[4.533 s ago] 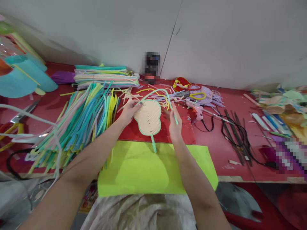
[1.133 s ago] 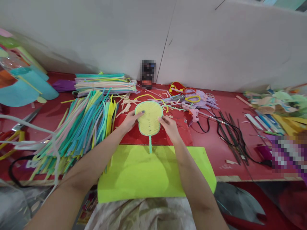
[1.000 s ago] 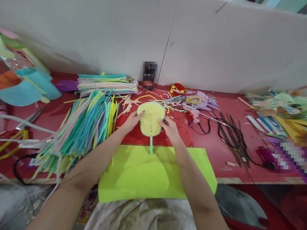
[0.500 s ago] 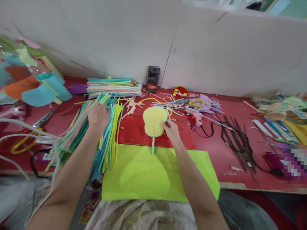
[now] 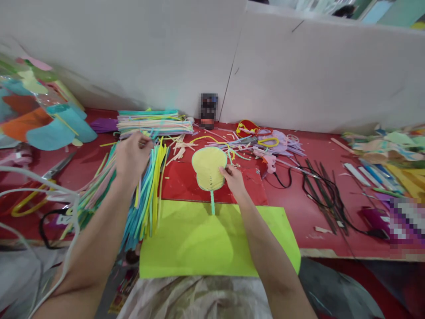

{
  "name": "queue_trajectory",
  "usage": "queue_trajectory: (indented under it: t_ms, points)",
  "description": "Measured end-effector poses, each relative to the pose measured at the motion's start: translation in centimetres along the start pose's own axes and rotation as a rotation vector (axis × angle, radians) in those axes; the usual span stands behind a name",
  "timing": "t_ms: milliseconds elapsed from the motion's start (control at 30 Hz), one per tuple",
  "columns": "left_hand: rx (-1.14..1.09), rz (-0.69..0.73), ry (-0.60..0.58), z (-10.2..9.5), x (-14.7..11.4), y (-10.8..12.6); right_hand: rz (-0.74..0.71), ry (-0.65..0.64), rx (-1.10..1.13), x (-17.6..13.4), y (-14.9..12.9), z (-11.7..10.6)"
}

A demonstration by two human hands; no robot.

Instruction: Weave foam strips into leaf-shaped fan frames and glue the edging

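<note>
My right hand [image 5: 232, 178] pinches the right edge of a small pale-yellow fan [image 5: 208, 166], which has a turquoise fuzzy rim and a short turquoise stem pointing down. A row of small dark marks runs down its lower middle. My left hand [image 5: 133, 153] is closed above a heap of pipe cleaners [image 5: 152, 190] in green, yellow, blue and pink. From its fingertips a turquoise pipe cleaner [image 5: 162, 123] rises up and to the right, smeared by motion. Below the fan lies a lime-green sheet [image 5: 206, 248] at the table's front edge.
Behind the heap is a stack of pipe cleaners [image 5: 152, 122]. Scissors [image 5: 49, 177] and a white cable [image 5: 75, 212] are at left. At right lie a pink glue gun [image 5: 269, 163], a looped black cord [image 5: 335, 186] and dark sticks [image 5: 318, 199]. A wall [image 5: 133, 53] closes the back.
My left hand has risen slightly from the heap, drawing a turquoise pipe cleaner upward. My right hand still holds the fan, and the whole view has shifted a little.
</note>
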State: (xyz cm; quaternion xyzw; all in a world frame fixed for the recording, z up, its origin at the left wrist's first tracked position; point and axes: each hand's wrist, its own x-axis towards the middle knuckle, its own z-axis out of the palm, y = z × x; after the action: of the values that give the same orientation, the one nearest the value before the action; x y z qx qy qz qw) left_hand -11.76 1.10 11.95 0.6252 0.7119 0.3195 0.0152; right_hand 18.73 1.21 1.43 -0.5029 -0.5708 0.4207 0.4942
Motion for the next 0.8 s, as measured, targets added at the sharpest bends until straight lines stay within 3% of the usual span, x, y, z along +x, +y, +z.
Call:
queue_trajectory:
  t_ms: [133,233,367,567,800]
  points:
    - [-0.217,0.312,-0.235,3.2,-3.2,5.9,-0.022,-0.032,0.096,-0.1,-0.6,0.0]
    - [-0.126,0.347,-0.322,5.8,-4.7,8.2,-0.044,-0.036,0.125,-0.1,-0.7,-0.1]
    - [-0.029,0.328,-0.344,7.3,-4.8,8.7,-0.071,-0.017,0.085,0.0,-0.5,-0.4]
    - [-0.005,0.351,-0.350,7.4,-4.4,8.3,-0.070,-0.003,0.055,0.0,-0.6,-0.4]
    - [0.052,0.429,-0.193,6.9,-4.9,7.8,-0.074,-0.009,0.045,0.0,-0.4,-0.2]
